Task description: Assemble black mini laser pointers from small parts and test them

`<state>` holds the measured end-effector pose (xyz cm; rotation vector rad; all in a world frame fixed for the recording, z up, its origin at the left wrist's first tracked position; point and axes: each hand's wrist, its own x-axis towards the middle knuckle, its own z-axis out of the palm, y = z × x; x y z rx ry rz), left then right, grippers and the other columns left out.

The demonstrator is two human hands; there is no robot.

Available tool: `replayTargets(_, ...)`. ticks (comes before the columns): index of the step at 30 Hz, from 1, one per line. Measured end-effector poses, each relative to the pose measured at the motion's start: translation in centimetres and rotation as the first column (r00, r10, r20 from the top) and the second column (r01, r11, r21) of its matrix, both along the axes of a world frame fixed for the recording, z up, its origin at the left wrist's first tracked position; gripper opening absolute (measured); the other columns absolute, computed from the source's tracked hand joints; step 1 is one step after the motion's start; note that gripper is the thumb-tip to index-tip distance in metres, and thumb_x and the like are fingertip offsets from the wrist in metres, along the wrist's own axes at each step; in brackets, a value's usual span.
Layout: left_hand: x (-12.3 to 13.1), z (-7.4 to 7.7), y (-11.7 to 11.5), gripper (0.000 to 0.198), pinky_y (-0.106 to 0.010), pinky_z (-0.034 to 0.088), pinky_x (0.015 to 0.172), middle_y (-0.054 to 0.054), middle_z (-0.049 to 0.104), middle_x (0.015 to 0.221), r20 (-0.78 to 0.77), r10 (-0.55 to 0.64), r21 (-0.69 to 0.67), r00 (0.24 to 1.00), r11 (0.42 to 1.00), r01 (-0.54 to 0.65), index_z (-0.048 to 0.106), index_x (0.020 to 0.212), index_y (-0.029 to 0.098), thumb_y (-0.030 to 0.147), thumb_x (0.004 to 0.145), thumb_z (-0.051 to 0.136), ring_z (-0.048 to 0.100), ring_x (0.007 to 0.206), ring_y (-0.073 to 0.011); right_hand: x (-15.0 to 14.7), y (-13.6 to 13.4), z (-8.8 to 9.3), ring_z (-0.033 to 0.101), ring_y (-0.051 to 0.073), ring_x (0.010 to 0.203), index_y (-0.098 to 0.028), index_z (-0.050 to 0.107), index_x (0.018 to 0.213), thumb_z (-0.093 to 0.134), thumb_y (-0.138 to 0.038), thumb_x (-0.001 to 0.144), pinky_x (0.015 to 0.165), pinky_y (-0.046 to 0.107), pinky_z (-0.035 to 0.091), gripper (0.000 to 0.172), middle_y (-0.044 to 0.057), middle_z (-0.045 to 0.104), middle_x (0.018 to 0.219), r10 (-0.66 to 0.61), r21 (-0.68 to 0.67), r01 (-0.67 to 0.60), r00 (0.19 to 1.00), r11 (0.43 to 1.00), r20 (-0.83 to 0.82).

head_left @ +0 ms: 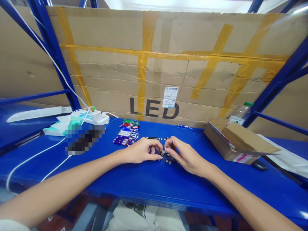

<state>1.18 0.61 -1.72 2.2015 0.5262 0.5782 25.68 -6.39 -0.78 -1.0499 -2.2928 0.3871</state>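
At the middle of the blue table, my left hand (143, 150) is curled, its thumb and fingertips bent together beside a small silver round piece (163, 152). Whatever sits between those fingertips is too small to make out. Facing it, my right hand (186, 155) pinches a tiny shiny piece, apparently a button cell, between thumb and index finger. Several small silver button cells (167, 161) lie scattered under and around the fingertips, some partly hidden by my right hand. Just behind my left hand lies a thin black tube (152, 138).
Colourful keychain lights (126, 133) lie in a row at left. A blue one (184, 127) rests farther back. An open cardboard box (218, 141) and black mouse (259, 165) are at right. A power strip (103, 120) with white cables stands at left. A large carton (108, 77) walls the back.
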Motion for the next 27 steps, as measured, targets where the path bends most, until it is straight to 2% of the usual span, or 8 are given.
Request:
replayTargets(9, -0.17, 0.0, 0.11, 0.025, -0.021, 0.042, 0.065, 0.003, 0.065, 0.074, -0.059, 0.009, 0.03, 0.998, 1.0, -0.007, 0.077, 0.108, 0.015, 0.036, 0.093, 0.076, 0.058, 0.067, -0.0116, -0.12, -0.18, 0.13, 0.064, 0.017, 0.083, -0.023, 0.06, 0.109, 0.05, -0.034, 0.113, 0.075, 0.029, 0.05, 0.015, 0.004, 0.071, 0.099, 0.039, -0.025, -0.038, 0.999, 0.999, 0.004)
replayTargets(15, -0.19, -0.12, 0.02, 0.026, -0.021, 0.042, 0.064, 0.002, 0.066, 0.075, -0.059, 0.023, -0.009, 0.998, 1.0, -0.023, 0.077, 0.11, 0.016, 0.035, 0.092, 0.077, 0.058, 0.068, -0.0118, -0.15, -0.04, 0.04, 0.067, 0.017, 0.082, -0.023, 0.063, 0.108, 0.051, -0.035, 0.113, 0.073, 0.027, 0.05, 0.018, 0.004, 0.074, 0.098, 0.037, -0.019, -0.037, 0.999, 0.999, -0.025)
replayTargets(21, -0.04, -0.38, 0.11, 0.028, -0.022, 0.043, 0.065, 0.002, 0.068, 0.077, -0.045, 0.023, -0.056, 0.999, 0.998, -0.026, 0.077, 0.111, 0.016, 0.036, 0.091, 0.078, 0.058, 0.068, -0.012, -0.18, 0.02, 0.23, 0.067, 0.017, 0.079, -0.023, 0.064, 0.106, 0.051, -0.036, 0.113, 0.072, 0.027, 0.05, 0.02, 0.002, 0.072, 0.089, 0.037, -0.017, -0.037, 0.999, 0.999, -0.026)
replayTargets(27, -0.07, -0.16, -0.08, 0.028, -0.022, 0.042, 0.066, 0.002, 0.068, 0.077, -0.059, 0.027, -0.026, 0.998, 0.999, -0.029, 0.078, 0.11, 0.016, 0.037, 0.092, 0.079, 0.057, 0.069, -0.0123, -0.16, -0.08, 0.2, 0.067, 0.016, 0.076, -0.022, 0.065, 0.105, 0.052, -0.038, 0.113, 0.07, 0.027, 0.051, 0.022, 0.002, 0.072, 0.085, 0.031, -0.036, -0.033, 0.998, 0.999, -0.056)
